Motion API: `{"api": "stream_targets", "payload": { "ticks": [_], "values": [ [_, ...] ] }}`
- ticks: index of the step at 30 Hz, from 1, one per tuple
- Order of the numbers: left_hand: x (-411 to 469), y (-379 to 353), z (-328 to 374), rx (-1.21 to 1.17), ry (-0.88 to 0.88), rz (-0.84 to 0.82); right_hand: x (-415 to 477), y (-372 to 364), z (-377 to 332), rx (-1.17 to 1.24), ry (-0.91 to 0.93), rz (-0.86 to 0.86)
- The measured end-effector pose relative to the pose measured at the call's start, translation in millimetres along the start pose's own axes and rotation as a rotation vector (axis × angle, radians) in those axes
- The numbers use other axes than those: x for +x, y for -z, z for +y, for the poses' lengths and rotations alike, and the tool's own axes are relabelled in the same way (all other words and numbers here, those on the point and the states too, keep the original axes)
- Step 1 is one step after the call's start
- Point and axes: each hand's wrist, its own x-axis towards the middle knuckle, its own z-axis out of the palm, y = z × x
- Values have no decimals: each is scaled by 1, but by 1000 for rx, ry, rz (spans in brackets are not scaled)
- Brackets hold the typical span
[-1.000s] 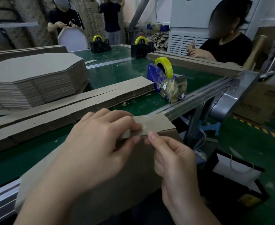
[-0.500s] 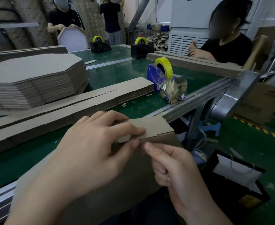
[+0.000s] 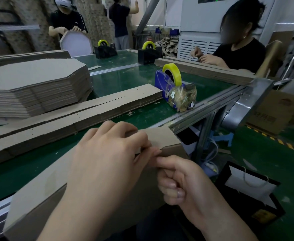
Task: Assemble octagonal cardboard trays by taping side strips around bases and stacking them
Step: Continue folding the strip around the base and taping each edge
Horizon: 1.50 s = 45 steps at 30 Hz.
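A brown cardboard tray [image 3: 38,197] stands tilted against the belt's near edge, with its side strip [image 3: 163,136] folded over along the top. My left hand [image 3: 108,162] grips that top edge, fingers over the strip and thumb pinching beneath. My right hand [image 3: 182,185] is just below the seam. One fingertip presses on the cardboard beside my left thumb, and its other fingers are curled into the palm, holding nothing. No tape is visible on the seam.
On the green belt [image 3: 142,117] lie long stacks of side strips [image 3: 73,115], a tall pile of octagonal bases [image 3: 29,84] and a blue tape dispenser [image 3: 172,80] with a yellow roll. A metal rail [image 3: 212,106] borders the belt. Other workers sit beyond. A black bag [image 3: 247,188] stands on the floor.
My right hand's fingers have curled into a fist and it has slid left along the seam. My left fingers have closed further over the top strip.
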Motion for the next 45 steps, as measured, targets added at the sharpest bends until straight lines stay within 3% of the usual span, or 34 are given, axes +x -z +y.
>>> {"api": "stream_targets", "payload": {
  "ticks": [9, 18, 20, 24, 26, 29, 32, 34, 41, 45],
  "values": [
    [-4, 0, 3, -1, -28, 31, -4, 6, -6, -10, -28, -103],
    [-5, -1, 3, 2, -6, 47, -2, 9, 9, -92, -25, 53],
    [-7, 0, -2, 7, -1, 59, -3, 9, 18, -81, 141, 157],
    [-12, -1, -9, 90, -41, 38, 2, 14, 9, -34, 671, 504],
    [-14, -1, -10, 154, -37, 10, 10, 15, -1, -173, 840, 535],
    [-18, -2, -12, 234, -47, -21, 25, 20, -9, -492, 818, 463],
    [-19, 1, -15, 275, -40, -88, 37, 26, -19, -641, 665, 248],
    [-20, 3, -17, 272, -29, -93, 41, 24, -23, -605, 581, 143],
    [-19, 12, -26, 209, -28, -7, 36, 9, -37, -658, 720, 46],
    [-20, 13, -30, 110, -26, 11, 30, 8, -52, -553, 622, -1]
  ]
}}
